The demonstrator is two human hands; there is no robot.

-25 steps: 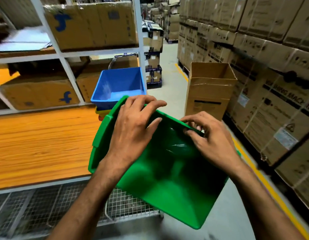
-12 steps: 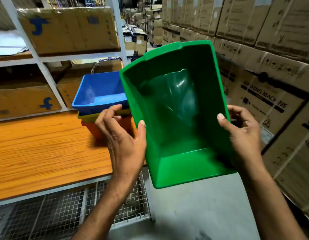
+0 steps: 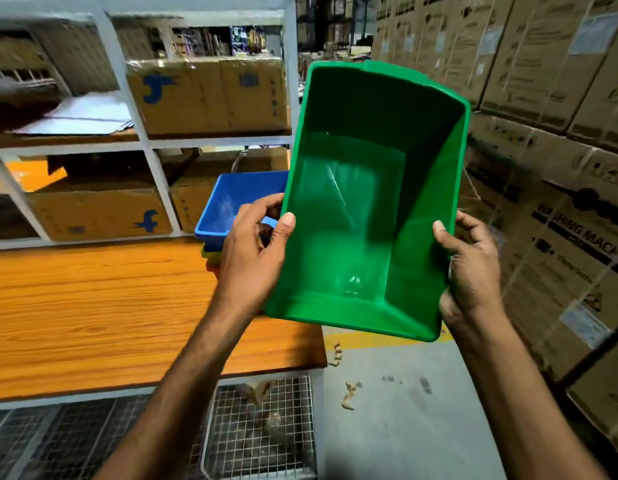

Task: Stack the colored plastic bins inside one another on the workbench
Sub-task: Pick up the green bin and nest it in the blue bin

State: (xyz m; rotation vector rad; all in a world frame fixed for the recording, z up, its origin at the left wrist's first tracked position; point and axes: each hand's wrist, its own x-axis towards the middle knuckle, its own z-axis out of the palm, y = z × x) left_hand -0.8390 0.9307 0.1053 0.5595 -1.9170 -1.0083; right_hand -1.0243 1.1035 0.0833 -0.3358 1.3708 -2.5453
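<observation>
I hold a green plastic bin in the air with its opening tipped toward me, right of the workbench. My left hand grips its left wall, thumb on the rim. My right hand grips the right wall the same way. Behind my left hand a blue bin sits nested on top of a yellow bin and an orange one, all on the bench's far right part. The green bin hides the blue bin's right side.
White shelving with cardboard boxes rises behind the bench. Stacked cartons wall the right side of the aisle. A wire-mesh cage sits under the bench. Scraps lie on the grey floor.
The green bin swung up from a low, downward-facing tilt to an upright hold facing me. My hands shifted from its rim to its two side walls, and it moved slightly right.
</observation>
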